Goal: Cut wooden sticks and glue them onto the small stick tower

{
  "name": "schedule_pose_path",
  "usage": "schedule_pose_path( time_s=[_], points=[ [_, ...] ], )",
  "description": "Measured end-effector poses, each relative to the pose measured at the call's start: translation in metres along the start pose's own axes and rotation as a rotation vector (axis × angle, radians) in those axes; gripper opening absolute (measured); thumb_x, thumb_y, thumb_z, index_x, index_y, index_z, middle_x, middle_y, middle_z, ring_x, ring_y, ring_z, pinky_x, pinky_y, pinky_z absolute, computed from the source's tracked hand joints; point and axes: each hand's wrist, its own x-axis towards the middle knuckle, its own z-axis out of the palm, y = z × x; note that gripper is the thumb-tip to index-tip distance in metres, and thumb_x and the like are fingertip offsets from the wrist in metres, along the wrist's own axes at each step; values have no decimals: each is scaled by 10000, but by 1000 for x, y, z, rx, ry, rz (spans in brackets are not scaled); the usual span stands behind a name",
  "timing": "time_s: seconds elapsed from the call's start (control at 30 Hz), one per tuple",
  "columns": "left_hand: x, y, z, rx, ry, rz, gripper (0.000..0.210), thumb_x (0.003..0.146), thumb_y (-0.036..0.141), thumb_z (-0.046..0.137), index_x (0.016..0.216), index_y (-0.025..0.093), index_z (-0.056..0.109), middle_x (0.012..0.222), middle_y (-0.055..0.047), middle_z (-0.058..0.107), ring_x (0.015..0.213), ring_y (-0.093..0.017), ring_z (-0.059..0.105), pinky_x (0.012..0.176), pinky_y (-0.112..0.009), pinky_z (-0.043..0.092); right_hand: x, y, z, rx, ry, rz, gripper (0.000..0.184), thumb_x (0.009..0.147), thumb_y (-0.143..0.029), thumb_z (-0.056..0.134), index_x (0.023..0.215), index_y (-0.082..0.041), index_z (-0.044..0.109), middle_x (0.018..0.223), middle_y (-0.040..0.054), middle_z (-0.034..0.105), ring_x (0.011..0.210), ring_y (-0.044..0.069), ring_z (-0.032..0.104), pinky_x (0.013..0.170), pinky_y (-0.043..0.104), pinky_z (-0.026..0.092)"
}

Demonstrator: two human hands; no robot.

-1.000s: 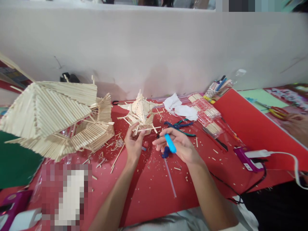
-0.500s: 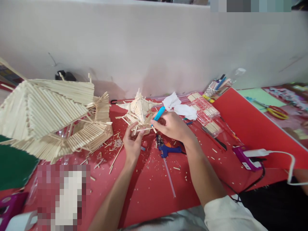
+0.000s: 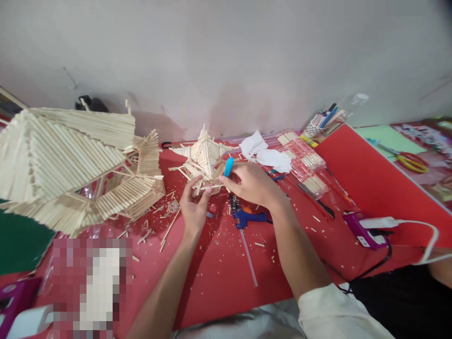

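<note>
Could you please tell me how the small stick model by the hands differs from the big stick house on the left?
The small stick model is far smaller than the big stick house. The small model shows loose sticks jutting outward; the house has tightly packed, even roof rows. The left hand and right hand touch the small model; the house stands untouched. Both are pale wooden sticks on the red table.

- A craft or hobby workspace: a red table [image 3: 219, 282] against a plain pale wall [image 3: 226, 61].
- Stick models stand on it: a large house [image 3: 70, 160] and a small tower [image 3: 205, 157].
- Stick offcuts [image 3: 165, 230] litter the surface.
- Tools lie about: a blue glue gun [image 3: 249, 217], pliers [image 3: 277, 176], packs of sticks [image 3: 303, 162], a pen cup [image 3: 319, 125], scissors [image 3: 411, 161].
</note>
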Motion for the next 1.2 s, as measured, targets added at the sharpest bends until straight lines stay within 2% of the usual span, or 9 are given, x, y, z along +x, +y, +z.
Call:
schedule_pose_path(
  time_s=[0.17, 0.63, 0.87, 1.2],
  points=[
    [0, 1, 0, 9, 7, 8, 481, 782, 414, 818, 1196, 215, 674, 1141, -91, 768, 974, -228, 760, 899, -401, 634, -1, -1, 2, -23, -14, -3, 252, 1006, -332, 510, 920, -190, 700, 903, 64, 714, 800, 187, 597, 746, 311, 406],
    [0, 3, 1, -2, -4, 28, 475, 781, 418, 824, 1183, 210, 679, 1114, -91, 771, 966, -237, 765, 883, -401, 630, -3, -10, 3, -117, -35, -41, 207, 1005, -309, 501, 910, -195, 645, 861, 50, 682, 775, 181, 576, 705, 305, 362],
    [-1, 3, 1, 2, -1, 20, 463, 783, 449, 823, 1168, 230, 688, 1113, -91, 771, 983, -236, 756, 879, -394, 634, -5, -11, -1, -75, 25, -31, 260, 1006, -340, 496, 839, -192, 630, 837, 44, 669, 731, 166, 564, 725, 309, 382],
    [-1, 4, 1, -1, -13, 8, 465, 797, 442, 810, 1188, 228, 680, 1111, -95, 772, 971, -244, 762, 877, -415, 637, -4, -11, 3, -116, -27, -13, 224, 1002, -322, 499, 858, -201, 621, 836, 43, 667, 727, 172, 552, 697, 311, 359]
  ],
)
